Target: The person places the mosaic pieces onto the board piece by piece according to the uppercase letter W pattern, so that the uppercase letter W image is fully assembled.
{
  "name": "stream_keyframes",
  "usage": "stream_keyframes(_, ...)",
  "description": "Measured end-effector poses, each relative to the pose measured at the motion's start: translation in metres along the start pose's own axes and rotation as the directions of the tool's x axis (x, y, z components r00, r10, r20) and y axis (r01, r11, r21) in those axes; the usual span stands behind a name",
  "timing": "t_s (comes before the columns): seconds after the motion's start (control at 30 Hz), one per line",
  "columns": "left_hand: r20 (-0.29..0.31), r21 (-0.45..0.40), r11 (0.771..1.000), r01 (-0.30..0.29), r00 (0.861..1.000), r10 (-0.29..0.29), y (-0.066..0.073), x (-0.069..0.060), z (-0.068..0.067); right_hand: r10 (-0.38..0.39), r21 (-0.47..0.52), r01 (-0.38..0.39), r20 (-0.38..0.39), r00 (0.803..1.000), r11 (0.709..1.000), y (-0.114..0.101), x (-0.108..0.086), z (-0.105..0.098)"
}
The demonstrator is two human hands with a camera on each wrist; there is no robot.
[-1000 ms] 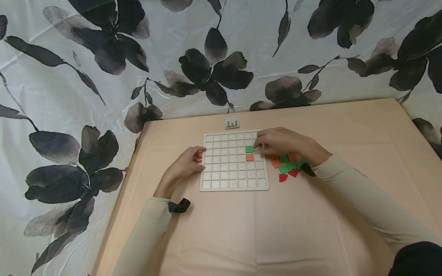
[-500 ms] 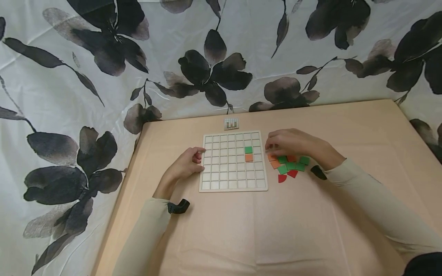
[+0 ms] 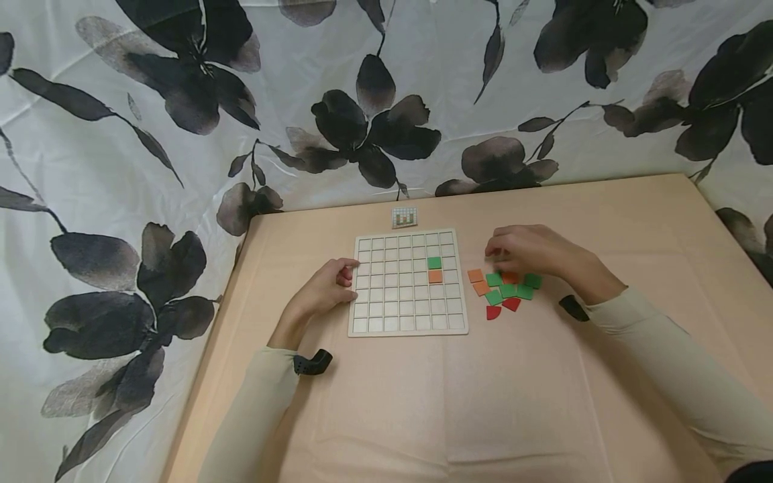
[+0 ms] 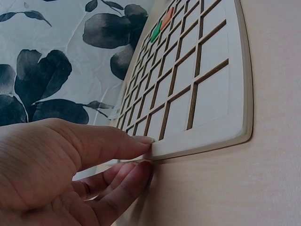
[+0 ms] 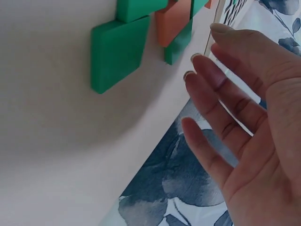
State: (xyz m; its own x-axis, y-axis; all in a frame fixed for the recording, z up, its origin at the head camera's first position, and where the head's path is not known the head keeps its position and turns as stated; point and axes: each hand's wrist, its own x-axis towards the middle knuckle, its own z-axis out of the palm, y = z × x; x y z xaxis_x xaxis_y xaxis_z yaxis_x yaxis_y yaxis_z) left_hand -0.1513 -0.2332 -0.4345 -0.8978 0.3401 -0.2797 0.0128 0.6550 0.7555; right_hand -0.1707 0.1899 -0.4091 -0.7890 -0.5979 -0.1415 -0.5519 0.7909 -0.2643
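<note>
A pale wooden grid board (image 3: 392, 295) lies on the table. One green tile (image 3: 434, 263) and one orange tile (image 3: 435, 276) sit in its cells, one above the other. My left hand (image 3: 323, 288) holds the board's left edge; in the left wrist view the thumb (image 4: 117, 141) lies on the rim, the other fingers curled beside it. My right hand (image 3: 537, 253) hovers over the far part of a pile of loose tiles (image 3: 508, 290), green, orange and red. In the right wrist view its loosely bent fingers (image 5: 230, 132) hold nothing, apart from the nearby green tile (image 5: 120, 54).
A small card with a printed grid pattern (image 3: 404, 216) lies beyond the board near the table's back edge. Two red rounded-edge pieces (image 3: 494, 312) lie at the near side of the pile. A floral cloth (image 3: 266, 87) hangs behind and left of the wooden table (image 3: 386, 402).
My right hand has moved right, from the board's right edge to above the loose tiles, uncovering the orange tiles on the pile's left. My left hand stays at the board's edge.
</note>
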Motion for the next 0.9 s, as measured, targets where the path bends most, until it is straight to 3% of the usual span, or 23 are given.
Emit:
stream_keyframes(0.27,-0.003,-0.002,1.000,0.005,1.000,-0.005,-0.0008,0.0003,0.0007,0.056,-0.009,-0.056,-0.012,0.998,0.998,0.0047,-0.0066,0.0031)
stream_keyframes(0.63,0.000,-0.006,1.000,0.000,1.000,0.000,-0.0006,0.0005,0.0006,0.060,0.004,-0.060,-0.013,0.998,0.998,0.0055,-0.0092,0.0055)
stream_keyframes(0.9,0.000,-0.016,1.000,-0.004,1.000,0.004,-0.0017,0.0013,0.0008,0.132,-0.046,-0.130,0.034,0.991,0.990,0.0039,-0.0065,0.0025)
